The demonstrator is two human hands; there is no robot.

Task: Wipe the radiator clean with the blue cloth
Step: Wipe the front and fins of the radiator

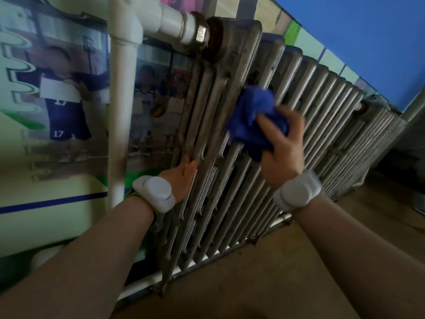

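A long grey cast-iron radiator (322, 107) with many upright fins runs along the wall from the upper middle to the right. A bunched blue cloth (250, 118) presses against the fins near the radiator's left end. My right hand (282, 146) is shut on the cloth from below, slightly blurred. My left hand (181, 176) rests flat against the radiator's leftmost fin, lower down, with its fingers partly hidden behind the fin. Both wrists carry white bands.
A white pipe (122, 100) stands upright left of the radiator and joins it at the top through a rusty fitting (202, 34). A printed poster (64, 93) covers the wall on the left. A brown floor (264, 284) lies below, a blue panel (368, 31) above.
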